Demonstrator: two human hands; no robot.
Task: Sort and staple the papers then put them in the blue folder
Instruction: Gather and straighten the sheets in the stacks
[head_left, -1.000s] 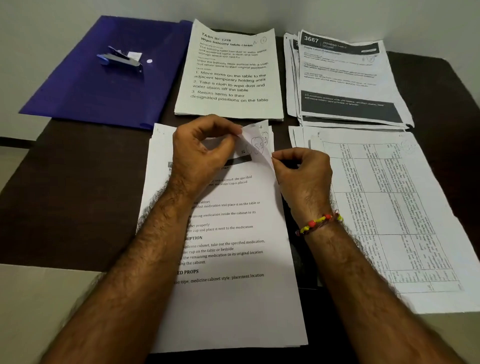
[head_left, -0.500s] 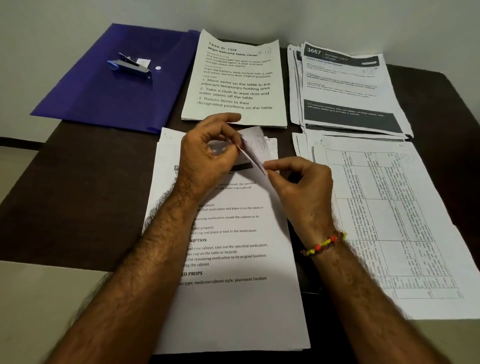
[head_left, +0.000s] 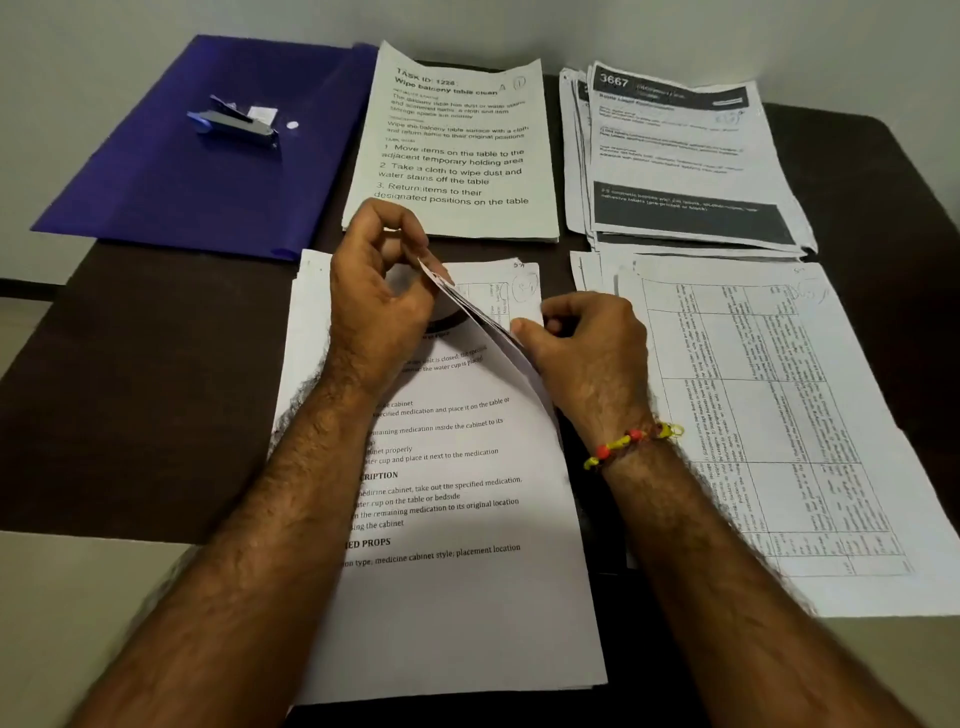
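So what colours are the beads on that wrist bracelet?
Red and yellow beads on the bracelet, at the right hand wrist; head view.

Far centre sheet (head_left: 457, 150): "TASK ID: 1226", "Wipe balcony table clean", "1. Move items on the table to the adjacent temporary holding area", "2. Take a cloth to wipe dust and water stains off the table", "3. Return items to their designated positions on the table".
Far right stack (head_left: 680, 156): "3667".
Near centre stack (head_left: 447, 519): "medicine cabinet style, placement location".
Table sheet (head_left: 769, 415): print illegible.
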